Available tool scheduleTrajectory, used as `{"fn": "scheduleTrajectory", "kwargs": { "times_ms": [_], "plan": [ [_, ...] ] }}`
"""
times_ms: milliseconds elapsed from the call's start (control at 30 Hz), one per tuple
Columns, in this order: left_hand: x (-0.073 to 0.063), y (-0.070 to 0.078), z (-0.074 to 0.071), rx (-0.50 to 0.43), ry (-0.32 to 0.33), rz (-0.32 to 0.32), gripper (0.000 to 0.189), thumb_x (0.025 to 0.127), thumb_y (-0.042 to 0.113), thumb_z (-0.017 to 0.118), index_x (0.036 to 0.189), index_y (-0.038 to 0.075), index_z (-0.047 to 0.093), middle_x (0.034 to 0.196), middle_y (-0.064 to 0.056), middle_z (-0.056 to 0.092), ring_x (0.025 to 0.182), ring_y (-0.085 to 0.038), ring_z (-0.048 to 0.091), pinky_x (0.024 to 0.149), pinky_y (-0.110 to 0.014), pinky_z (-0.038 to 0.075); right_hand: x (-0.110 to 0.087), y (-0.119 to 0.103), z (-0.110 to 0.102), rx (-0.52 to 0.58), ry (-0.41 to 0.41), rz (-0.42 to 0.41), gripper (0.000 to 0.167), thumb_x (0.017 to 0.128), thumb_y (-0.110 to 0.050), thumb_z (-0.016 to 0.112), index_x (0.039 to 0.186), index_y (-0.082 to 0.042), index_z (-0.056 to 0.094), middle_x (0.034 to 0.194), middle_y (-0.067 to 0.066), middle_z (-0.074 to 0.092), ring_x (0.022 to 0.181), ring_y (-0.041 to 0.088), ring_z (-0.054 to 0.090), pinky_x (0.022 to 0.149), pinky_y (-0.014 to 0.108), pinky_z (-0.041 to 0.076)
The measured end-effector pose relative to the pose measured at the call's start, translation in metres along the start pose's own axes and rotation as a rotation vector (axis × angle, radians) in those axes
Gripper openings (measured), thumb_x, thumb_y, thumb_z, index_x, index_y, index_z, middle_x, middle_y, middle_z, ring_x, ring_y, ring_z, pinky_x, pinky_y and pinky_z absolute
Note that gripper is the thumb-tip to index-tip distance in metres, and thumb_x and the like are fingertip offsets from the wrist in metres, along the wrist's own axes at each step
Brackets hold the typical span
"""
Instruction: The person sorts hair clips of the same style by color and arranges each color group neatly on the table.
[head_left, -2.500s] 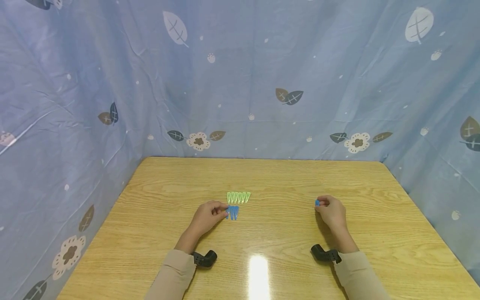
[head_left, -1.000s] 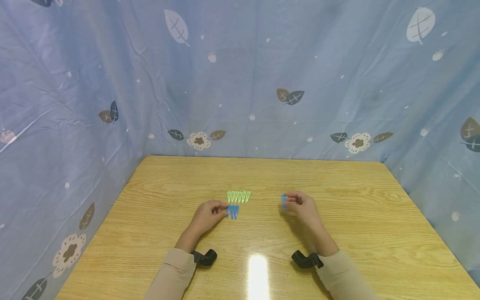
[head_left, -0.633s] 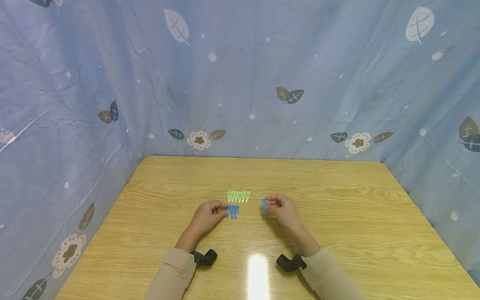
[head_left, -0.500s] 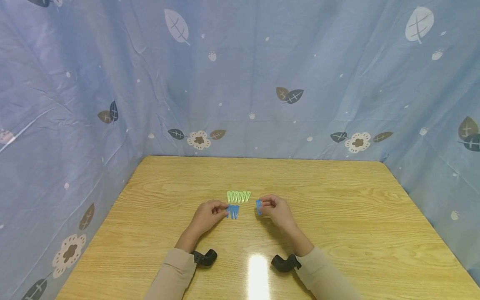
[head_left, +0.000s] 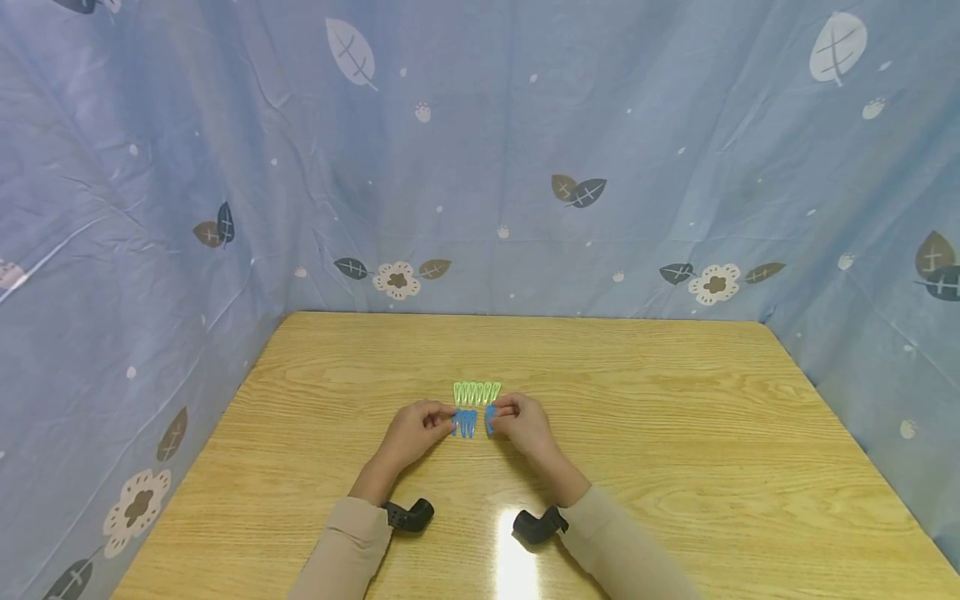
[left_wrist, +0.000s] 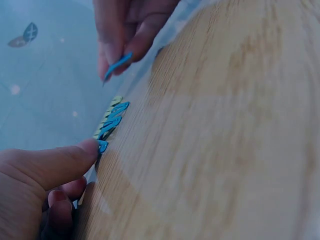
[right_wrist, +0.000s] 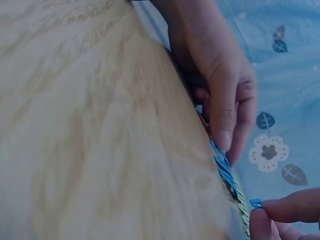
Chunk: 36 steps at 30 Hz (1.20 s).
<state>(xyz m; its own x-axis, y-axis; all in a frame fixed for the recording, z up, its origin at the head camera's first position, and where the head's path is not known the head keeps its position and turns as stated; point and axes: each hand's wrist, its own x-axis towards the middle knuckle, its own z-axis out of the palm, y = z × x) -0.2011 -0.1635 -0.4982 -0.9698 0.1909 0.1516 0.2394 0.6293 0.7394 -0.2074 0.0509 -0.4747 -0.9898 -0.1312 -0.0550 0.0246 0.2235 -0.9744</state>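
Note:
Several blue snap hair clips [head_left: 468,423] lie side by side on the table. My left hand [head_left: 411,433] is at the left end of this row, thumb and finger pinching the leftmost clip [left_wrist: 102,146], which they partly cover. My right hand [head_left: 527,427] pinches another blue hair clip [head_left: 490,419] between thumb and fingertips, just right of the row and apart from it. In the left wrist view, that held clip [left_wrist: 119,65] is raised off the table. Just behind the blue row lies a row of green hair clips [head_left: 476,393].
The wooden table [head_left: 675,375] reaches back to a blue patterned curtain [head_left: 480,167], which also hangs along both sides. A bright light reflection falls on the table between my forearms. Each wrist wears a black camera mount [head_left: 411,517].
My right hand has travelled left across the table with the blue hair clip, from far right to close beside the blue row. My left hand has stayed in place.

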Motion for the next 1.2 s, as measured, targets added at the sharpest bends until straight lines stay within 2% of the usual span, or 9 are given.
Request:
{"fn": "scheduleTrajectory", "kwargs": {
  "times_ms": [300,433,700,933,1200],
  "plan": [
    [0.0,0.003,-0.002,-0.002,-0.001,-0.011,0.02,0.085,0.021,0.074,0.104,0.014,0.075,0.074,0.008,0.055,0.065,-0.01,0.047,0.057,-0.024,0.041,0.003,-0.003,0.011,-0.049,0.027,0.015,0.025,0.075,0.009,0.065,0.1,0.008,0.065,0.082,0.009,0.059,0.071,0.016,0.054,0.059,0.024,0.048],
    [0.001,0.003,-0.003,0.006,0.0,-0.019,0.02,0.085,0.02,0.074,0.104,0.014,0.075,0.074,0.008,0.055,0.064,-0.01,0.047,0.057,-0.024,0.041,0.003,-0.006,0.014,-0.117,0.035,0.004,0.025,0.074,0.008,0.065,0.099,0.007,0.065,0.081,0.008,0.059,0.069,0.016,0.054,0.059,0.026,0.048],
    [0.001,0.0,-0.001,0.017,0.003,0.007,0.019,0.085,0.022,0.073,0.102,0.014,0.075,0.073,0.008,0.055,0.063,-0.009,0.047,0.056,-0.024,0.041,0.003,-0.009,0.019,-0.255,0.046,-0.009,0.022,0.075,0.008,0.065,0.097,0.006,0.065,0.079,0.007,0.059,0.068,0.015,0.055,0.059,0.025,0.049],
    [0.001,-0.001,0.0,0.008,0.011,0.024,0.019,0.085,0.021,0.073,0.103,0.013,0.075,0.073,0.007,0.055,0.063,-0.008,0.047,0.056,-0.024,0.041,0.001,-0.011,0.021,-0.317,0.04,-0.059,0.018,0.077,0.007,0.066,0.096,0.007,0.064,0.079,0.007,0.059,0.069,0.016,0.055,0.058,0.024,0.049],
    [0.0,0.001,-0.001,-0.017,0.003,0.004,0.018,0.085,0.018,0.074,0.102,0.014,0.075,0.073,0.008,0.054,0.064,-0.01,0.046,0.058,-0.024,0.041,0.0,-0.009,0.023,-0.366,0.053,-0.1,0.017,0.076,0.005,0.066,0.093,0.007,0.065,0.077,0.005,0.058,0.068,0.015,0.054,0.057,0.024,0.047]
  ]
}}
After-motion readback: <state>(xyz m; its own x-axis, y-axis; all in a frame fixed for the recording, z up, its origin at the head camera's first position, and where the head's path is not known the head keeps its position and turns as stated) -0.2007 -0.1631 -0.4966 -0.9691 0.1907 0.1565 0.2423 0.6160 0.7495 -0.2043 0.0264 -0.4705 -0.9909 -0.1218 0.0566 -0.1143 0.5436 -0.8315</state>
